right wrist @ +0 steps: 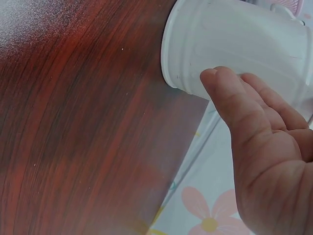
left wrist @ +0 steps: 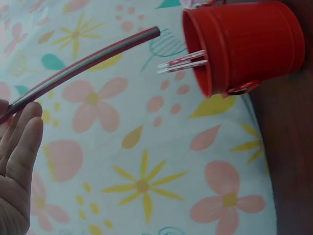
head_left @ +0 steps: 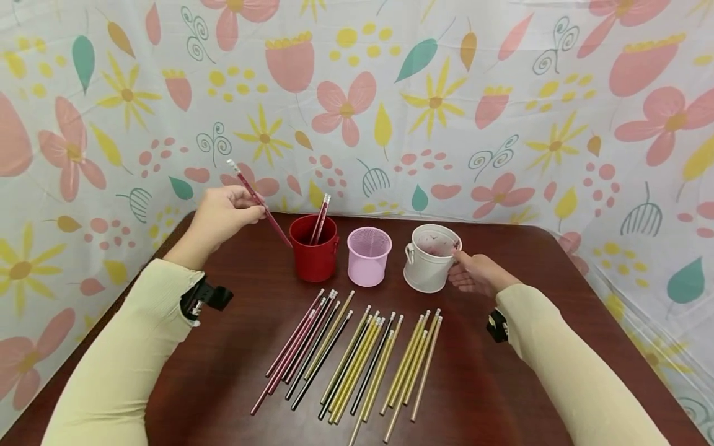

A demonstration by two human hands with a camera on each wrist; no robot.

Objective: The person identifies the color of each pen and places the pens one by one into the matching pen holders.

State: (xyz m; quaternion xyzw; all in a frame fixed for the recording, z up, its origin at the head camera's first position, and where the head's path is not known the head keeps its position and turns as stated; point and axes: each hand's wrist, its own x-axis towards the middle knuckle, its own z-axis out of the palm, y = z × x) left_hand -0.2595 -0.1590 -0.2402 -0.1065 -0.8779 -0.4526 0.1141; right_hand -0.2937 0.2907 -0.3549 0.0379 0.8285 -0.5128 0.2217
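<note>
My left hand (head_left: 225,207) pinches a dark red pencil (head_left: 258,199) between thumb and fingers. The pencil slants, its white-tipped eraser end up and its lower end just left of the red bucket (head_left: 315,260). In the left wrist view, that end (left wrist: 142,36) stands apart from the bucket's mouth. A couple of red pencils (head_left: 320,220) stand in the red bucket, eraser ends up. At the right, my right hand (head_left: 480,272) holds the white bucket (head_left: 425,272) at its rim and side. Its fingers (right wrist: 230,93) lie along the bucket wall in the right wrist view.
Between the two buckets stands a pink mesh cup (head_left: 367,269). Several red, black and gold pencils (head_left: 357,365) lie in a spread row on the dark wooden table (head_left: 223,359), eraser ends away from me. A flower-patterned cloth (head_left: 357,167) hangs behind the table.
</note>
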